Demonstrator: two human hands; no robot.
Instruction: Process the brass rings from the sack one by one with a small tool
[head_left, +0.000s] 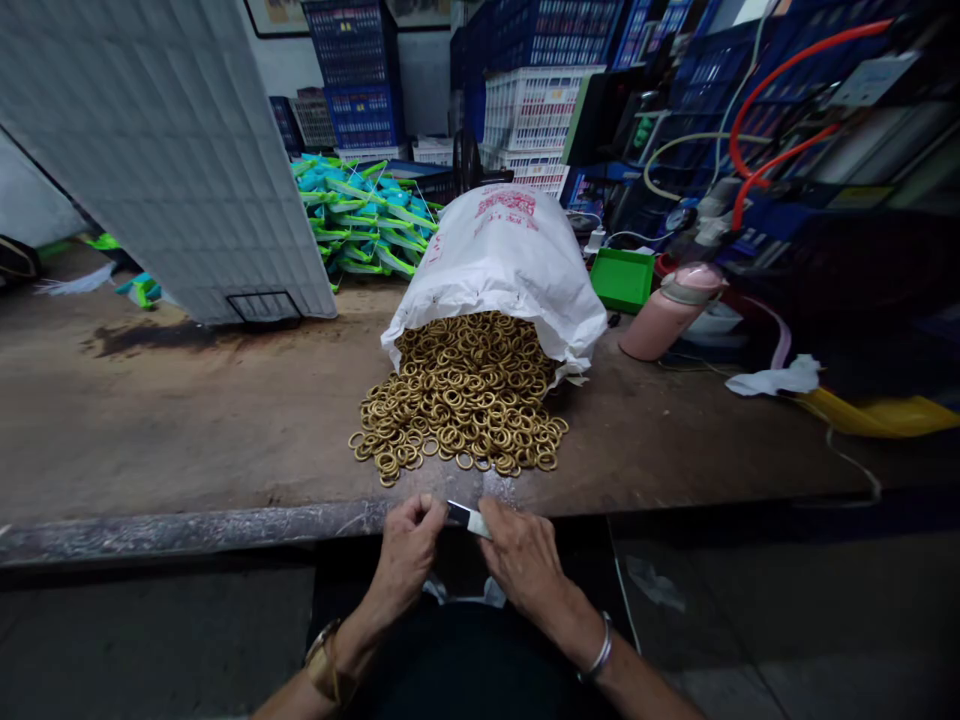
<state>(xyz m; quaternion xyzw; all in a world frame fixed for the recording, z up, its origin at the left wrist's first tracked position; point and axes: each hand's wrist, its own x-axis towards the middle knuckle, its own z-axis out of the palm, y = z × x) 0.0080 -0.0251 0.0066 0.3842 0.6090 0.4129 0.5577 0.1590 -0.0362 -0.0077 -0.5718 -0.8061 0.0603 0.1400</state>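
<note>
My right hand (521, 555) is closed around the pale handle of a small knife (469, 517), whose dark blade points left. Close to the blade tip, my left hand (411, 545) is closed in a pinch; whatever sits between its fingers is too small to make out. Both hands are just off the table's front edge. Beyond them, a heap of brass-coloured rings (465, 400) spills from the mouth of a white woven sack (502, 255) lying on its side.
A tall grey ribbed panel (172, 170) stands at the left on the wooden table (225, 420). Green and blue pieces (367, 220) are piled behind. To the right are a pink bottle (667, 315), a green tray (622, 278) and orange hoses (739, 130). Crates (536, 110) are stacked behind.
</note>
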